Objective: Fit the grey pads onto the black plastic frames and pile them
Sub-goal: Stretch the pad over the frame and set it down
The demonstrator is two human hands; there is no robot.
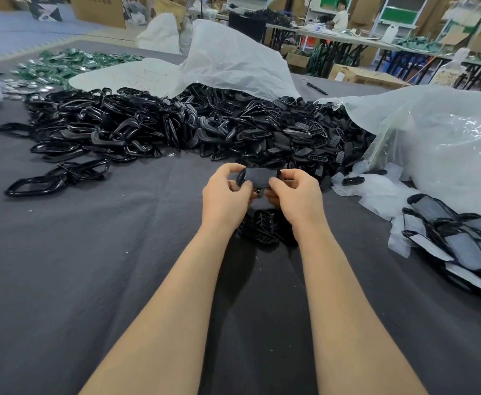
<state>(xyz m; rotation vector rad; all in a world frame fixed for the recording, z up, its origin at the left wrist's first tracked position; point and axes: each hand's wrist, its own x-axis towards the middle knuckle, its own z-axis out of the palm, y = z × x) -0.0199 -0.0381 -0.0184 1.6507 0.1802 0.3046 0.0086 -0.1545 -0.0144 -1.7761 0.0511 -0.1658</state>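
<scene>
Above the middle of the dark cloth, my left hand (pixel 227 192) and my right hand (pixel 293 195) hold one black plastic frame with a grey pad (pixel 259 178) between them, one hand on each end, thumbs on top of it. Under my wrists lie a few black ribbed parts (pixel 265 226) on the cloth. A big heap of loose black frames (pixel 113 129) covers the far left and centre. Beside it on the right is a heap of smaller black ribbed parts (pixel 302 135). Frames with grey pads fitted (pixel 456 240) are piled at the right edge.
White plastic sacks (pixel 233 61) lie behind the heaps, and a clear bag (pixel 438 146) bulges at the right. Green and silver packets (pixel 59 67) are spread at the far left. A pen (pixel 316 88) lies at the back. A person sits at a far table (pixel 341 17).
</scene>
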